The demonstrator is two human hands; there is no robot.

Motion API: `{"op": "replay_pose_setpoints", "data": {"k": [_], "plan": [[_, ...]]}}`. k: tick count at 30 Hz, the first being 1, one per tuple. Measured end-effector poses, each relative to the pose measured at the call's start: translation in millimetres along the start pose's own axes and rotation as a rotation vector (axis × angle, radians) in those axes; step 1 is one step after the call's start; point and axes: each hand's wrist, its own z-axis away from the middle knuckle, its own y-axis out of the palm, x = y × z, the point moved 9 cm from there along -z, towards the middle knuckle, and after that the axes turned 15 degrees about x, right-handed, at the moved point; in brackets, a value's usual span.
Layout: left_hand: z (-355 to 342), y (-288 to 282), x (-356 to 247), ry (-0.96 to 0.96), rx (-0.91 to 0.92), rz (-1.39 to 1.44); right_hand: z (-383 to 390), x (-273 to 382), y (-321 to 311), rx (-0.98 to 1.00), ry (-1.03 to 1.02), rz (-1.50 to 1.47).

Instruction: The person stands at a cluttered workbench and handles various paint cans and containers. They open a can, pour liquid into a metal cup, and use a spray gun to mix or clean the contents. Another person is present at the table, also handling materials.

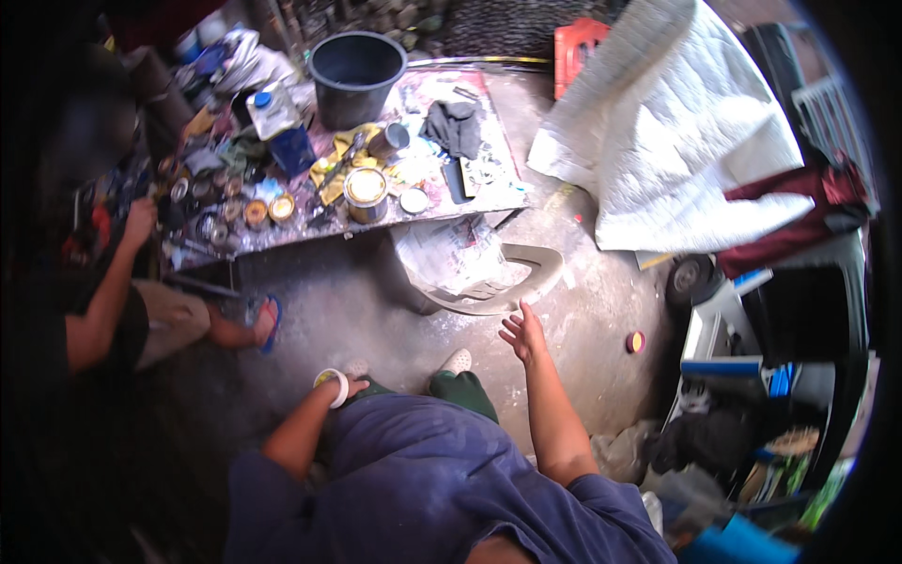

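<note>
- Across the upper left stands our paint-stained worktable (500, 169), crowded with tins and rags; anything we carry would be best kept low and clear of its front edge.
- Beyond our right arm hangs a white quilted sheet (667, 122); we do well to keep our elbow in, so the sleeve does not brush it.
- Just in front of the table sits what looks like a beige plastic chair (550, 268), a little beyond our reaching hand. Its firm rim would make a better grip than anything loose upon it.
- Over the chair's table side lies a sheet of newspaper (449, 249); it could slide or tear, so we should touch it lightly.
- Our right hand (526, 334) is stretched out bare, fingers spread, near the rim yet apparently apart from it. A relaxed wrist should help us place them exactly.
- Our left hand (354, 385) rests low by the thigh; we cannot tell whether its fingers are pressed together or pinching.
- At that hand sits a white ring (338, 399), perhaps a tape roll, worn or held; we should keep it from snagging.
</note>
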Motion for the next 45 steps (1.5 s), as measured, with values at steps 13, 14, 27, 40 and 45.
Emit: {"op": "replay_pose_setpoints", "data": {"k": [13, 14, 27, 40, 45], "plan": [[-39.7, 174.6, -18.1, 0.121, -0.308, 0.777, -89.1, 15.4, -23.9, 0.148, -0.079, -0.036], [-58.0, 175.4, 20.2, 0.041, -0.298, 0.642, -66.0, 26.6, -18.3, 0.143, -0.036, -0.048], [-43.8, 120.3, -53.1, -0.051, -0.336, 0.548, -53.5, 179.9, -193.8, 0.145, -0.087, 0.582], [-10.2, 41.7, -132.0, 0.073, -0.405, 0.367, 35.4, 160.4, -419.5, -0.264, -0.327, 0.374], [-2.2, 37.7, -120.1, 0.03, -0.426, 0.235, 113.6, 64.4, -494.6, -0.581, -0.367, 0.15]]}}
